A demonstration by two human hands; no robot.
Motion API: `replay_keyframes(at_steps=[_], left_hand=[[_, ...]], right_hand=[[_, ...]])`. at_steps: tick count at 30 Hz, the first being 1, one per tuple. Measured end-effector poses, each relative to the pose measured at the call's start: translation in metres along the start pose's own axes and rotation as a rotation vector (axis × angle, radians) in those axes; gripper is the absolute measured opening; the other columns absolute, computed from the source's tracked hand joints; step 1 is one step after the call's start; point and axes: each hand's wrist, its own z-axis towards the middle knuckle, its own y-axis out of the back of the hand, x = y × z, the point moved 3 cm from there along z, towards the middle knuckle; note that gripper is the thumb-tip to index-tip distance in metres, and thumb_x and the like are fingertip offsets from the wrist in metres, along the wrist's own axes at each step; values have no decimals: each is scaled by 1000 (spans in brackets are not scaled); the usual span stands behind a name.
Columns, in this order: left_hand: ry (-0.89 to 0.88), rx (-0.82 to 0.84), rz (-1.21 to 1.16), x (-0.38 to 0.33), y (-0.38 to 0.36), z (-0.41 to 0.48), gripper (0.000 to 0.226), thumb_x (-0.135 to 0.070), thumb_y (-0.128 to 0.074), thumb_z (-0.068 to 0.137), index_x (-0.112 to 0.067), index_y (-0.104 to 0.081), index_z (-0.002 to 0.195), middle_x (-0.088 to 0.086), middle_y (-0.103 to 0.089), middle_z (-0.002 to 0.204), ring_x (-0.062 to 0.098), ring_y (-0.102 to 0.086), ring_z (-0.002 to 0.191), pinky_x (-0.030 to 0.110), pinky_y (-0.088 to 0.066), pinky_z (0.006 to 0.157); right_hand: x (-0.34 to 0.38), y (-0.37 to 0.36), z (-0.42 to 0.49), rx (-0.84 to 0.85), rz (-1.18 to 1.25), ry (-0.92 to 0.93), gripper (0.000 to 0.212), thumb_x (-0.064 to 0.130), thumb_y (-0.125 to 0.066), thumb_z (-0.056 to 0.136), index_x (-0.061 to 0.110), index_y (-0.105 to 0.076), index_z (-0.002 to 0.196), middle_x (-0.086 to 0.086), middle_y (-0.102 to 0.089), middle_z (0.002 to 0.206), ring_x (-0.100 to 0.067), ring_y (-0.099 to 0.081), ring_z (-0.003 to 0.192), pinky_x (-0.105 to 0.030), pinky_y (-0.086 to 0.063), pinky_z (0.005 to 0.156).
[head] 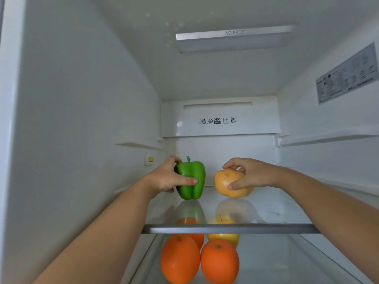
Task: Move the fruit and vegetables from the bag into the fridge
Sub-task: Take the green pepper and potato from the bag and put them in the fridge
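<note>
Clear gap btw the pepper (pixel 191 179) and yellow fruit (pixel 229 183), inboard of both your thumbs. Lots of open room above your fingers. Back wall (pixel 225 152) close past your fingertips. Glass shelf (pixel 266 229) blocks below. Left wall (pixel 82 119) near your left hand (pixel 166 177); roomier outboard of right hand (pixel 252 174).

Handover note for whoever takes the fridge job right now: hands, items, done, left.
Left hand grips the pepper, right hand grips a yellow fruit, both at the upper shelf, not yet released.
Done: oranges and an apple lie on the lower shelf.
Left: let go of both. The bag is out of view, so check it for more.
</note>
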Motion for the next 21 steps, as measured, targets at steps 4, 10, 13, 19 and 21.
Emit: replay_keyframes(at_steps=[4,10,13,19,21], left_hand=[[-7,-23,24,1,1,-1,88,-16,-77,72,-17,-21,139,4,-45,116,22,-51,104,28,-48,73],[-17,3,-8,-2,-2,-4,78,-12,-76,72,-11,-29,134,-7,-49,98,8,-53,87,18,-49,66],[-19,16,-21,-2,-3,-5,71,-14,-77,72,-11,-35,129,-5,-52,100,4,-53,86,16,-47,61],[-36,-3,9,-3,-3,-6,71,-17,-77,72,-12,-36,129,-8,-51,99,1,-51,85,12,-43,56],[-35,-12,12,-3,-2,-6,73,-18,-77,72,-12,-35,131,-9,-51,99,0,-50,85,12,-42,57]], right_hand=[[0,0,-2,8,-7,-6,56,23,-71,77,29,-45,126,7,-43,118,-12,-46,107,-21,-42,78],[0,0,0,10,1,-1,60,23,-71,78,29,-41,130,8,-41,120,-12,-44,109,-24,-39,85],[-2,0,-1,13,11,3,60,23,-71,78,29,-41,130,8,-42,121,-12,-45,109,-24,-40,85],[-3,2,0,-8,39,10,60,23,-72,77,29,-42,128,7,-45,124,-14,-46,113,-28,-42,92],[-3,2,0,-10,33,16,60,23,-72,76,29,-43,128,7,-45,124,-13,-46,114,-27,-41,92]])
